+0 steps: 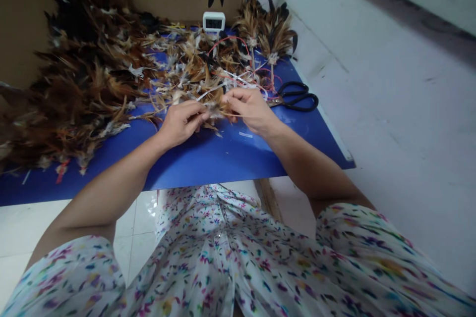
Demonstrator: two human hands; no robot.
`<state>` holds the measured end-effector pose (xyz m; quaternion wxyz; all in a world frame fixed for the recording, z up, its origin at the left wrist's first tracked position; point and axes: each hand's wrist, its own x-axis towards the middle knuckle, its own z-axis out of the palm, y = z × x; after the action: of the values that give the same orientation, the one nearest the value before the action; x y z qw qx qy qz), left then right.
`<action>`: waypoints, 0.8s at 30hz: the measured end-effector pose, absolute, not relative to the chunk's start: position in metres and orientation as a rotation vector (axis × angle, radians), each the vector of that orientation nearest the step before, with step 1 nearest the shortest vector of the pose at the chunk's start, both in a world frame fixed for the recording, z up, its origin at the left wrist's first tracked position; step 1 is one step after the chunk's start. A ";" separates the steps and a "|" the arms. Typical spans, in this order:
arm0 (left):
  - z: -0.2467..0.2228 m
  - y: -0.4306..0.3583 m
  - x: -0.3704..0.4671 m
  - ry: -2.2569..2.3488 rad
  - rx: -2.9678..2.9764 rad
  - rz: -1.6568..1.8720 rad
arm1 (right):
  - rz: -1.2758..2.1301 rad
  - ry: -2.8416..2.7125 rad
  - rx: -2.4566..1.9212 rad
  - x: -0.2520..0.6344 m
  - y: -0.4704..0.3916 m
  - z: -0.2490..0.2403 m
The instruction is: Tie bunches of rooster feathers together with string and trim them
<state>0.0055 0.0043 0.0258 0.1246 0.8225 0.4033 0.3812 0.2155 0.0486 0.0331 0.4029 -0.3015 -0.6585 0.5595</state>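
Note:
Between my hands, just above the blue tabletop (178,163), is a small tuft of brown and greyish feathers (214,110). My left hand (185,120) pinches its left side with thumb and fingertips. On the right side my right hand (248,109) grips the feathers, its fingers closed. A thin light strand sticks out near the right fingers; I cannot make out what it is. Loose feathers (193,64) lie just behind both hands, with white strips (238,79) and red string (232,38) among them. Black-handled scissors (297,96) rest beside my right hand, their blades partly hidden.
A large heap of brown and black feathers (82,89) covers the table's left side. At the back stand a cardboard box (178,5) and a small white digital clock (213,22). Two feather bundles on sticks (273,39) lie at back right, near the wall (390,124).

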 end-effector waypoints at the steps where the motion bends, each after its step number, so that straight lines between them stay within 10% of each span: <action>1: 0.026 0.004 0.006 1.199 2.358 1.145 | 1.410 -1.601 -0.768 0.216 0.050 0.033; 24: 0.018 -0.007 0.022 1.310 2.325 1.430 | 1.325 -1.503 -0.632 0.194 0.035 0.017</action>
<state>0.0223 -0.0068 0.0179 0.0568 0.7667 0.4321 0.4713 0.1936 0.0347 0.0167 0.4970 -0.2610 -0.6207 0.5473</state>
